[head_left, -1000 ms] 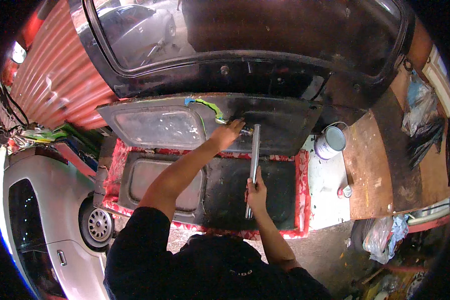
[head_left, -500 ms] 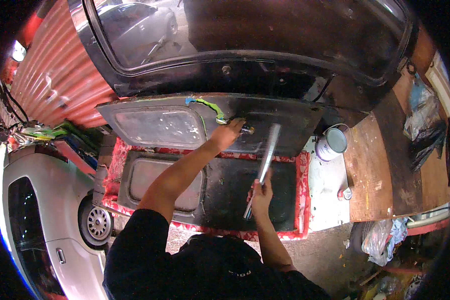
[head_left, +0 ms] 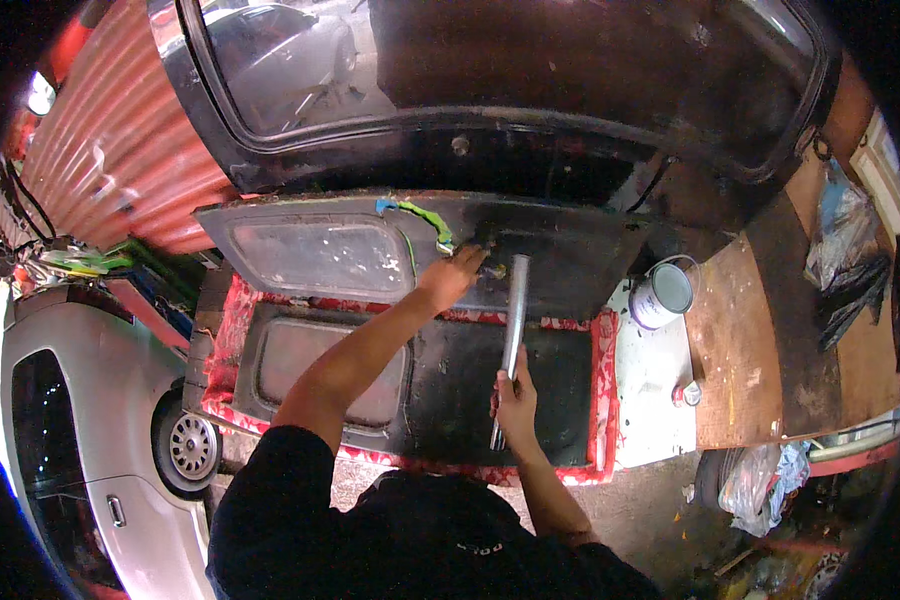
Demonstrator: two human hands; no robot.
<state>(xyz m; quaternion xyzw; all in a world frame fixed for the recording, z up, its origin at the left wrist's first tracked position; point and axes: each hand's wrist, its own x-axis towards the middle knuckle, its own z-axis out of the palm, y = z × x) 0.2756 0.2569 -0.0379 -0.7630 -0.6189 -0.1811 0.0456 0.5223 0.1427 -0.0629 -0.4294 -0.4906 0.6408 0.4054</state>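
Observation:
My left hand (head_left: pixel 452 278) is closed on a short metal piece (head_left: pixel 496 271), mostly hidden by the fingers, against a dark upright panel (head_left: pixel 580 250). Beside its far side, a bright green strip (head_left: pixel 425 214) with a blue end runs along the panel. My right hand (head_left: pixel 515 408) grips a shiny metal pipe (head_left: pixel 517 310) near its lower part. The pipe stands nearly upright in view, its upper end just right of the short metal piece, with a small gap between them. Below, a second dark panel (head_left: pixel 470 350) lies flat.
Red-and-white patterned cloth (head_left: pixel 604 400) edges the flat panel. On the right stand a paint can (head_left: pixel 660 295) and a small tin (head_left: pixel 687 394) on a white board (head_left: pixel 655 400). A black car hatch (head_left: pixel 400 150) rises behind; a silver car (head_left: pixel 120 430) stands left.
The metal pipe's upper end has swung left and slightly down, toward my left hand. My left hand stays at nearly the same spot on the panel.

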